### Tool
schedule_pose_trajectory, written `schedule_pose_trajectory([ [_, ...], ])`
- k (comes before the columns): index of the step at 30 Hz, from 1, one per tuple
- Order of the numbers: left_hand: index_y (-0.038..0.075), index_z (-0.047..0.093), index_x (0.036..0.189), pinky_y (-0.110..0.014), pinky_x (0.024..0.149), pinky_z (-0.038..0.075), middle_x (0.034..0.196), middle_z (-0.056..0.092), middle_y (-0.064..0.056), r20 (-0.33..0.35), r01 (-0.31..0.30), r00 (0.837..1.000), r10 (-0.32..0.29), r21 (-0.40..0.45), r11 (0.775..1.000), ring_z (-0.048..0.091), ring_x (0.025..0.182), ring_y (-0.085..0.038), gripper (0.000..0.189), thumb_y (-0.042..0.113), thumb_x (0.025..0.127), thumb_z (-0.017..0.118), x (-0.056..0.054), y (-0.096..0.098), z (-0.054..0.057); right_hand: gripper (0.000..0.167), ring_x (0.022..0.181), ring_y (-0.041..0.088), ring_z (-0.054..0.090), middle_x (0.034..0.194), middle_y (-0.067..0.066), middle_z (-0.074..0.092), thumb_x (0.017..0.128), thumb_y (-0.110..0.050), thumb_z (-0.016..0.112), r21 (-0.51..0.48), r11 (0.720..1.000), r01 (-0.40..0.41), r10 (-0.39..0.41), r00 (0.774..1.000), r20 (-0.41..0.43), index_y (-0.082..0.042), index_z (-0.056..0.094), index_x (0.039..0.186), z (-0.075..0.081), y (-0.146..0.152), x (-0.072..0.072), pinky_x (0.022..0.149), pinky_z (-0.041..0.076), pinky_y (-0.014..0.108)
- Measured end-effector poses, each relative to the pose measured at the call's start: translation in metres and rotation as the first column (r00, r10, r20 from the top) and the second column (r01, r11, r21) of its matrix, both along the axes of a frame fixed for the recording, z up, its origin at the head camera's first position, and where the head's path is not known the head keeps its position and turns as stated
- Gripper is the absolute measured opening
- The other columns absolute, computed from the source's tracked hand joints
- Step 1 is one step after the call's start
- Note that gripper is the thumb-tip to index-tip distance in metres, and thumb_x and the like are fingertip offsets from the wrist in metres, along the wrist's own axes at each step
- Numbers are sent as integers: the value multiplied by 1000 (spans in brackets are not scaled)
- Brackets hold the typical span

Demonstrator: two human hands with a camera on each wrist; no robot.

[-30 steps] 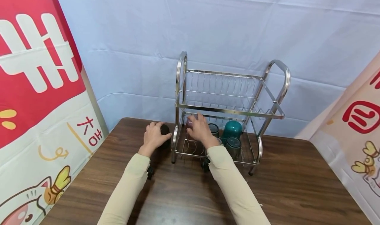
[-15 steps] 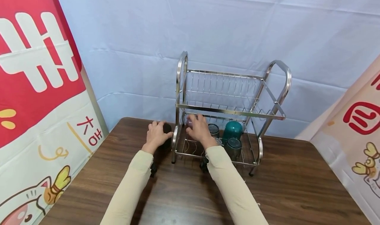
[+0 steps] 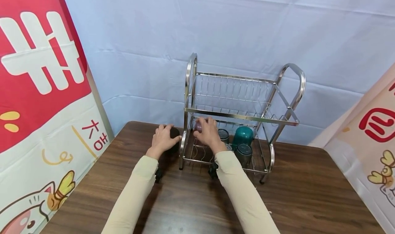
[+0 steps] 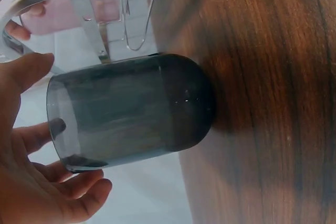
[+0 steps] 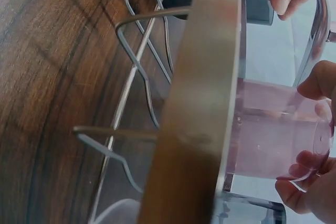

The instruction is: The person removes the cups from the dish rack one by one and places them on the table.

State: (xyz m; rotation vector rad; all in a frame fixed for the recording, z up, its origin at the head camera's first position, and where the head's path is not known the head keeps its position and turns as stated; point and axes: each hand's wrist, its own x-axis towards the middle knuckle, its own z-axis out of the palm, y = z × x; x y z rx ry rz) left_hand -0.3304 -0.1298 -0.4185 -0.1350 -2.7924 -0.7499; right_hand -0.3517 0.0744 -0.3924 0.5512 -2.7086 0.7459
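Left of the rack, my left hand [image 3: 161,140] grips the top of a dark grey see-through glass [image 4: 121,111]. The glass stands rim up, its darker rounded base on the wooden table. In the left wrist view the thumb lies at one side of the rim and the fingers curl at the other. My right hand [image 3: 208,133] reaches into the lower tier of the metal dish rack [image 3: 240,116]. Thumb and fingers hold the upper end of a pink see-through cup [image 5: 265,142], whose lower end is hidden behind the rack's flat bar in the right wrist view.
To the right of the pink cup, a teal cup [image 3: 243,135] and dark glasses [image 3: 243,151] stand upside down on the lower tier. The rack's left post [image 3: 183,141] rises between my hands. Its upper tier [image 3: 231,93] overhangs my right hand's fingers. A pale cloth hangs behind.
The head view has shifted slightly. Both hands stay at their cups with hardly any visible movement; the left hand edges slightly to the right along with the dark glass.
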Motion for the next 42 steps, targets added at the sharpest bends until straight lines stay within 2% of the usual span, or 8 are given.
schedule_pose_trajectory([
  [4,10,53,131,-55,83,39,130,42,-23,-38,15,999,-15,-6,1000,43,110,-41,60,41,82,66,4,1,3,44,112,38,34,124,22,38,81,-24,68,18,1000,1,0,1000,-21,-16,52,120,-1,0,2,84,35,51],
  [9,12,56,128,-55,80,38,127,43,-21,-93,18,995,-20,-25,1000,44,109,-40,54,36,81,68,16,1,6,43,112,39,36,121,22,40,79,-25,70,24,999,22,-21,999,-38,-17,53,117,0,0,10,85,31,51],
  [15,11,55,129,-53,81,37,129,43,-20,-109,19,994,-23,-37,999,42,112,-39,53,33,82,68,30,-3,9,42,112,38,35,121,21,40,78,-25,70,29,1000,2,-1,999,-46,-16,53,116,3,-2,20,89,30,53],
  [20,7,57,125,-53,81,38,129,43,-21,-139,4,990,-11,-45,999,41,112,-40,51,29,80,69,36,-4,12,41,115,38,33,126,21,38,79,-24,69,25,1000,-9,10,1000,-26,-15,53,117,7,-2,28,88,31,52],
  [28,8,57,126,-53,82,38,129,44,-22,-112,12,994,-18,-60,998,42,112,-40,51,30,81,69,47,0,16,40,114,37,36,123,19,42,78,-24,68,42,999,9,-7,999,-46,-17,57,116,12,3,37,81,38,54],
  [36,9,59,124,-51,78,39,128,45,-21,-117,24,993,-33,-77,997,44,110,-38,48,30,82,69,56,-2,16,39,116,35,38,124,17,44,77,-24,68,97,995,27,-21,998,-62,-20,58,114,19,3,47,83,38,53],
  [42,7,60,122,-51,79,41,124,48,-21,-112,44,992,-53,-86,995,46,109,-38,47,31,82,69,67,-3,19,39,114,34,39,120,16,46,76,-23,70,101,995,1,7,997,-76,-20,59,112,24,4,57,85,39,52],
])
